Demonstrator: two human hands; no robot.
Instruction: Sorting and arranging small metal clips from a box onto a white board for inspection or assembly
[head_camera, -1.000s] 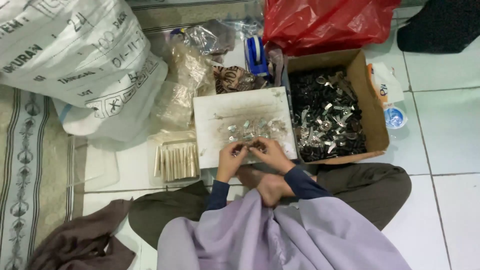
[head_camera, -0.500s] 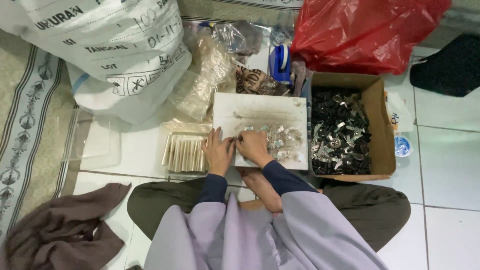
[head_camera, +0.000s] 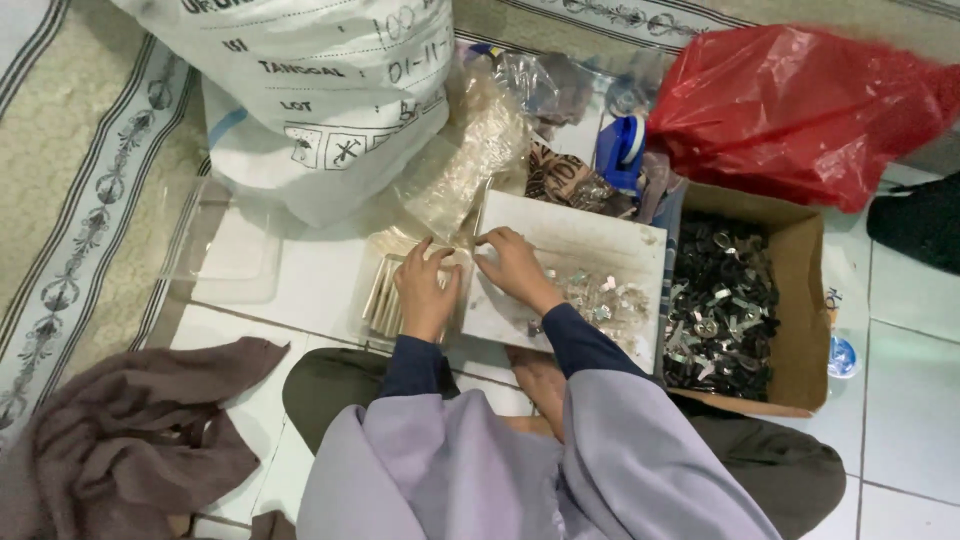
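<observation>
Pinching something tiny at white board edge, left hand and right hand fingers clenched; could easily scatter metal bits if bumped.

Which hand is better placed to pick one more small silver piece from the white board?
Right, probably. The right hand already rests on the white board, close to the silver pieces. The left hand lies over the sticks.
</observation>
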